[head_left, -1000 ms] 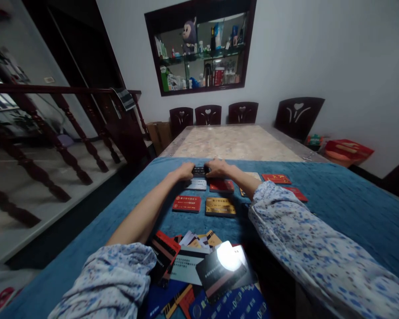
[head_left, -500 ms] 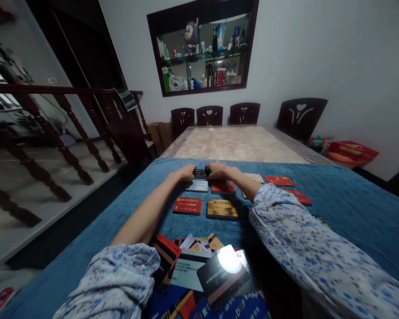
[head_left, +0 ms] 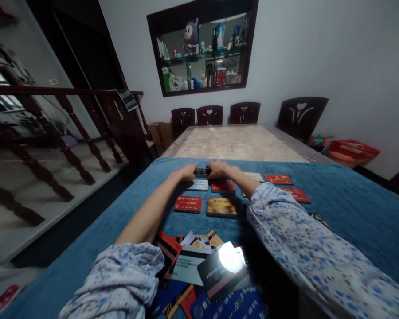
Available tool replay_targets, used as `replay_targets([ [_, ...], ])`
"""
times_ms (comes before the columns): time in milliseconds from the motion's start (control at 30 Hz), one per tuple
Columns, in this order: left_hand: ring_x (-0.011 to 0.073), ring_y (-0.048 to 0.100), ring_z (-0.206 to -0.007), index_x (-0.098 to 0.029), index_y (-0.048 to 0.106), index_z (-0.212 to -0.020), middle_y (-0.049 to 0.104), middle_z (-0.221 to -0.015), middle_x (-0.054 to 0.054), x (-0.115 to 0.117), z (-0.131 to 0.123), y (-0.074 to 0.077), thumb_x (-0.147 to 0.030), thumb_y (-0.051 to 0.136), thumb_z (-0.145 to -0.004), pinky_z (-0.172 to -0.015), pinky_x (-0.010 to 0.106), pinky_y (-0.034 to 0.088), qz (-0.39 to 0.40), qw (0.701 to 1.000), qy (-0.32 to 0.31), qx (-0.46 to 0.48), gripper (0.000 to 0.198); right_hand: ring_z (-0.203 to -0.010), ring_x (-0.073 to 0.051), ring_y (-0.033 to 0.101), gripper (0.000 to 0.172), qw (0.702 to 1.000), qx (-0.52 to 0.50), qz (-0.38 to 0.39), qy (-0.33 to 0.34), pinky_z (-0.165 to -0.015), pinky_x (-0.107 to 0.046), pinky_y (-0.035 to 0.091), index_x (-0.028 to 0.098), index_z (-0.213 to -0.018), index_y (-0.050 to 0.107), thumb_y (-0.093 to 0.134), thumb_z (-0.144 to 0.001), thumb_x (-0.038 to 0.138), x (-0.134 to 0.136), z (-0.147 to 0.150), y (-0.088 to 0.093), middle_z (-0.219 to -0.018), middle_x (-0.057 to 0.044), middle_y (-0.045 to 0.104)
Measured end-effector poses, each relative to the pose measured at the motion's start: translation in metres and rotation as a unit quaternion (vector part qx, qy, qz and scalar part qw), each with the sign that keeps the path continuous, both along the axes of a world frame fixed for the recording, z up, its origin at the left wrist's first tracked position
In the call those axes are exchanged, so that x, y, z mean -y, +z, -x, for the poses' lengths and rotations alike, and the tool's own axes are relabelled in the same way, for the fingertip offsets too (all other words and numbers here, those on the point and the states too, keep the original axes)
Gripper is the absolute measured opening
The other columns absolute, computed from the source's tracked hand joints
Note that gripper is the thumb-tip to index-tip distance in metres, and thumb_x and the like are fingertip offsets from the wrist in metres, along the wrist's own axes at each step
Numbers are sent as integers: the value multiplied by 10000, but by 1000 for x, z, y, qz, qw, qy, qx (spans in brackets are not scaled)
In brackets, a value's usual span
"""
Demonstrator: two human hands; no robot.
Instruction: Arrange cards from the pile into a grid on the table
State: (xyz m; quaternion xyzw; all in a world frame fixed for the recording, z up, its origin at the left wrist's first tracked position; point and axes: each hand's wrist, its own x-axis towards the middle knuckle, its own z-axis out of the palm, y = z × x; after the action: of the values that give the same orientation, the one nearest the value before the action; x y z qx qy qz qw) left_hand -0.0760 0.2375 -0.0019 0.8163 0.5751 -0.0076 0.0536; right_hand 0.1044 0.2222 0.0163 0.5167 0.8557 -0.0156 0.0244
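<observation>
My left hand (head_left: 188, 172) and my right hand (head_left: 217, 170) grip the two ends of a black card stack (head_left: 202, 172) at the far row, fingers closed on its sides. Just nearer to me lie a silver-white card stack (head_left: 198, 185) and a red card stack (head_left: 223, 186). Closer still are a red DCEP card stack (head_left: 188, 204) and a gold card stack (head_left: 222, 207). A loose heap of cards holds a glossy dark card (head_left: 216, 277), a pale grey-green card (head_left: 188, 266) and blue cards (head_left: 234, 305). My right forearm partly covers stacks on the right.
A blue cloth (head_left: 346, 212) covers the near part of the table, with bare marble-patterned top (head_left: 226, 141) beyond. More red cards (head_left: 279, 179) lie at the right. Dark chairs (head_left: 210, 116) stand at the far end, and a wooden railing (head_left: 66, 92) runs along the left.
Both hands stay at the black card stack with almost no movement. The view has shifted very slightly.
</observation>
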Motion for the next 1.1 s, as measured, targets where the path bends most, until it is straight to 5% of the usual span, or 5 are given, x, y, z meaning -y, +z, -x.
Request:
replay_targets([
  [433,260,541,-1198,-144,527,-1301,575,-1284,141,21,11,7,-50,511,-728,-1020,347,437,-73,995,6,61,582,-1264,-364,433,530,997,-12,-68,24,-946,-493,413,212,-1325,592,605,-840,426,14,-14,9,-1339,-171,570],
  [700,241,559,-1046,-140,636,-1050,598,-1103,121,63,5,10,-150,457,-890,-931,357,450,-162,984,-4,69,240,-1143,-308,479,282,989,-24,-128,70,-855,-411,374,204,-1087,707,525,-876,247,52,-17,24,-1173,-142,665],
  [1100,241,571,-1008,-145,654,-977,635,-1055,118,124,-1,20,-118,432,-903,-893,371,437,-197,979,11,56,236,-1064,-274,481,267,983,-37,-154,89,-764,-351,299,192,-959,717,455,-916,216,99,-44,17,-1049,-122,712],
])
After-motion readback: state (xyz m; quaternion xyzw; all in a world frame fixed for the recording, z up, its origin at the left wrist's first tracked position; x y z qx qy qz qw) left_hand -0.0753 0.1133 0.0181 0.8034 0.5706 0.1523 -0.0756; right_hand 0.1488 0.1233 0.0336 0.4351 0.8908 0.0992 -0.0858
